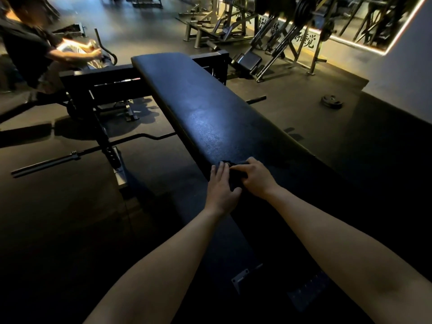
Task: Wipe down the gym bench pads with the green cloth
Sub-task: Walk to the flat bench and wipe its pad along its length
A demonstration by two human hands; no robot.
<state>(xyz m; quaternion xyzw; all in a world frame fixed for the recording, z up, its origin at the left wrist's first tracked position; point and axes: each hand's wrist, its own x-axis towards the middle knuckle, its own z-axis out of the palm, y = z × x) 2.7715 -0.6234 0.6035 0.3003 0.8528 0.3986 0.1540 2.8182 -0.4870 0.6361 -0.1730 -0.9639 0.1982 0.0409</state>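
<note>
Cloth (235, 178) lies bunched on the near end of the pad (210, 113). We note the left hand (221, 190) pressing it with straight fingers, and the right hand (253, 177) gripping it.

Lettering is found in one place only: a white panel (304, 43) low on the far wall, beneath the lit mirror (374, 26). It carries a row of large black brush-style Chinese characters. The frames of the weight machines (278, 43) stand in front and cut across most of them. The character at the right end is probably 觉. Its neighbour is partly hidden, and those further left cannot be read.
</note>
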